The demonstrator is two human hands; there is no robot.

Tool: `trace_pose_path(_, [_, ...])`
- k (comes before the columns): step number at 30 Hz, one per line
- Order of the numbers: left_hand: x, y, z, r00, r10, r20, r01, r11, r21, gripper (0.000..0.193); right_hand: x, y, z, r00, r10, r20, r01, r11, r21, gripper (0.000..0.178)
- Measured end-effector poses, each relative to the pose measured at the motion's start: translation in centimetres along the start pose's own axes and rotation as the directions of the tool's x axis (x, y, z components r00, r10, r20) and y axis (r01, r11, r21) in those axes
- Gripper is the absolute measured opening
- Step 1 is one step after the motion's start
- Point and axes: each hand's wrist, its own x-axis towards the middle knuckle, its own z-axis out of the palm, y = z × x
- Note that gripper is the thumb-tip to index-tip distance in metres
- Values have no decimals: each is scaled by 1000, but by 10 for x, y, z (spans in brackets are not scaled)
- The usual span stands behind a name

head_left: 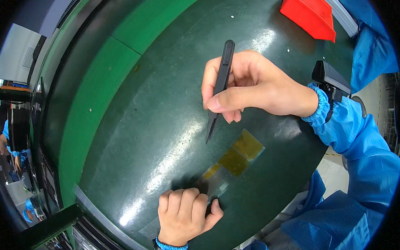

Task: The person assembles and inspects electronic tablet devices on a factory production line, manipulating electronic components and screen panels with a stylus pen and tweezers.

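Note:
My right hand (260,84) grips a pair of black tweezers (223,72) between thumb and fingers. Their pointed tips slant down toward the green mat, just above and left of the amber film pieces (233,162). These rectangles lie on a clear plastic sheet (221,188) that runs toward my left hand. Curled with its knuckles up, my left hand (184,213) rests at the lower end of that sheet. Its fingertips are hidden underneath, so anything pinched there cannot be made out.
The dark green work surface (133,132) spreads under both hands. A red bin (309,13) stands at the far right. Along the left runs a bright green strip (81,116) beside a dark rail. A black device (331,77) sits on my right wrist. Other people in blue appear at far left.

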Motion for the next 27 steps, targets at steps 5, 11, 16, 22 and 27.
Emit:
trace_pose_path(5, [2,1,0,999,-23,-36,22,999,-33,33,1,2,0,1000,-15,6,15,1000,-6,12])
trace_pose_path(11, [3,6,-2,994,-99,55,95,992,79,60,0,2,-3,1000,-15,27,15,1000,-7,8])
trace_pose_path(16, [8,7,-3,983,-129,130,119,990,77,68,-1,3,-6,1000,-6,28,6,1000,-7,8])
trace_pose_path(22, [13,9,-6,979,-105,174,94,993,70,71,-2,2,-4,999,-23,38,23,1000,-21,8])
trace_pose_path(27, [10,7,-3,987,-56,151,46,997,69,69,-2,4,-4,999,-24,41,25,999,-37,8])
